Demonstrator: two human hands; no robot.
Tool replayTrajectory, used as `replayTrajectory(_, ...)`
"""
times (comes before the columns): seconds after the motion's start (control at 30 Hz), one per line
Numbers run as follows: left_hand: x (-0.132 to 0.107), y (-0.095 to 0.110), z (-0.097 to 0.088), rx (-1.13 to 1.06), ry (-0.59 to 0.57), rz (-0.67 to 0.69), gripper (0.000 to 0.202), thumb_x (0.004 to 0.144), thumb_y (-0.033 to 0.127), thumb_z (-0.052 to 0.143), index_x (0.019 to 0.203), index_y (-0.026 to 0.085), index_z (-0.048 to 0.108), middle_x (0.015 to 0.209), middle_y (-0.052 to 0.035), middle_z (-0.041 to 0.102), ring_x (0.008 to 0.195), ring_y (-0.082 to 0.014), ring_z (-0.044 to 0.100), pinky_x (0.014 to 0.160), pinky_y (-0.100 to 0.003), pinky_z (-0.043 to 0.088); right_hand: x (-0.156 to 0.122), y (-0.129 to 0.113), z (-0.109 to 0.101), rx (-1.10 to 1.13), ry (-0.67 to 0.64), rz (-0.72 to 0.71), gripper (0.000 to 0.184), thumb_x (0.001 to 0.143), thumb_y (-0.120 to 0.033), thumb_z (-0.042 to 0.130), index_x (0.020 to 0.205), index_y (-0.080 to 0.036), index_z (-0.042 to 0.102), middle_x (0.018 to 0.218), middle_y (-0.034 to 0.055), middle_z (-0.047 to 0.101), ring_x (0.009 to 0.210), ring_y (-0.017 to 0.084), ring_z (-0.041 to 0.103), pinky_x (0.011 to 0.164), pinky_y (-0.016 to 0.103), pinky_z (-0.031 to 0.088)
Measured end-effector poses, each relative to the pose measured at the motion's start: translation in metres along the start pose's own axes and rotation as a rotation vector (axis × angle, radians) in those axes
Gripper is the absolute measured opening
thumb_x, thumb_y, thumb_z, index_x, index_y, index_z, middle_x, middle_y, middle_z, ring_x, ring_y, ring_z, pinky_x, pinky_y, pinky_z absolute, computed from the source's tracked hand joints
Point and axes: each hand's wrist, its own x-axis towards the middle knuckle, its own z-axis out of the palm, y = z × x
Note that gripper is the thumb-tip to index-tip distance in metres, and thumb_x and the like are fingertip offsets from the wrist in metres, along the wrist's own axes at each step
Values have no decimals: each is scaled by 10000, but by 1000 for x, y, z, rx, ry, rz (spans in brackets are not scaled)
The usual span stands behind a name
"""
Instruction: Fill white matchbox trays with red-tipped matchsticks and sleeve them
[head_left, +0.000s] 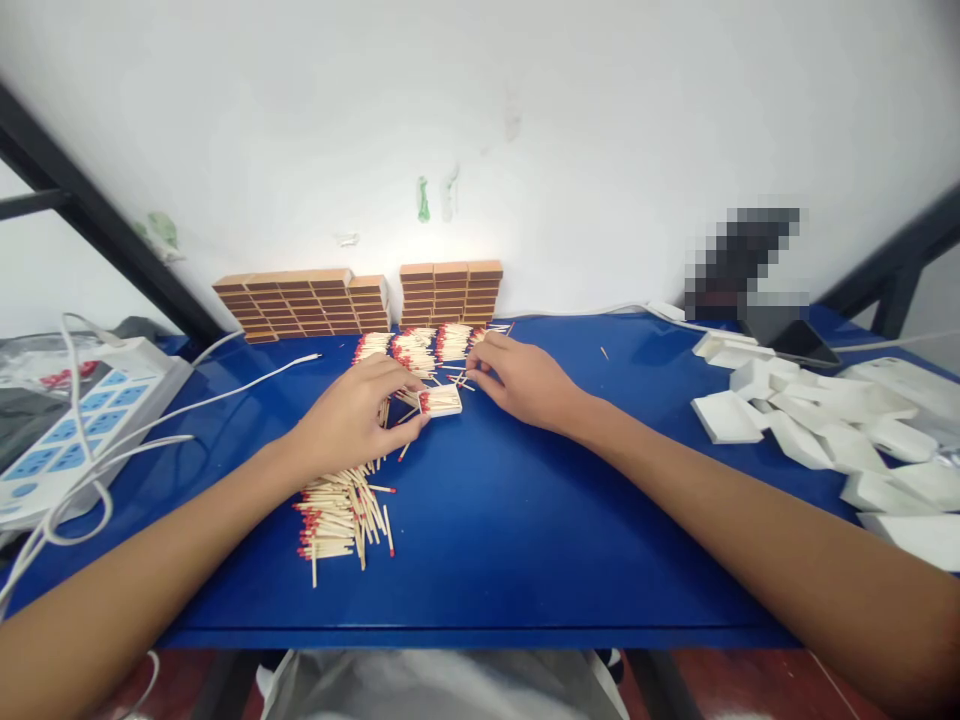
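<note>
A small white matchbox tray (442, 411) filled with red-tipped matches sits in the grip of my left hand (356, 410), between thumb and fingers. Just to its upper right, my right hand (525, 382) has its fingers bent and pinched together on a few matches (460, 379) at the fingertips. Red-headed matches (414, 350) lie in bunches behind both hands. Another heap of matches (334, 515) spreads over the blue table (525, 540) below my left wrist. Some matches under the left hand are partly hidden.
Stacked brown matchboxes (300, 303) line the wall, with a second stack (450, 293) beside them. White empty trays (817, 415) are piled at right. A power strip (82, 430) and white cables (225, 395) lie at left. A dark phone-like object (791, 338) is at back right.
</note>
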Motion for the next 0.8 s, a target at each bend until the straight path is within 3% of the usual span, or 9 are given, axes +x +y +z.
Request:
replayTrajectory(0.27,0,-1,2,-20,-4,36,239,1038,417,738,1160,213,768,1087,-92,805,1024,-268,738,937,-427,601,1,2,2,35,-88,9,94,1106,-211,628,1088,-169,710,1134,95,717,1027,210,656,891,307,434)
replayTrajectory(0.57,1,1,1,-11,-32,30,243,1050,435,732,1155,219,766,1091,-82,806,1019,-266,735,923,-417,594,1,0,-9,0,-133,69,114,1142,-237,605,1080,-164,667,1150,107,698,933,203,614,842,314,408)
replayTrajectory(0.7,-1,-1,4,-10,-14,32,255,1055,431,735,1176,208,766,1098,-88,808,1028,-271,737,925,-421,594,-1,-12,-16,76,-88,5,114,1151,-252,601,1085,-172,648,1153,97,691,1000,205,617,893,308,429)
replayTrajectory(0.8,-2,0,6,-26,-19,25,258,1051,426,745,1196,215,772,1122,-89,813,1029,-271,740,951,-436,595,-6,-23,-15,119,-129,-64,121,1148,-254,610,1072,-175,658,1122,86,695,958,193,612,868,303,426)
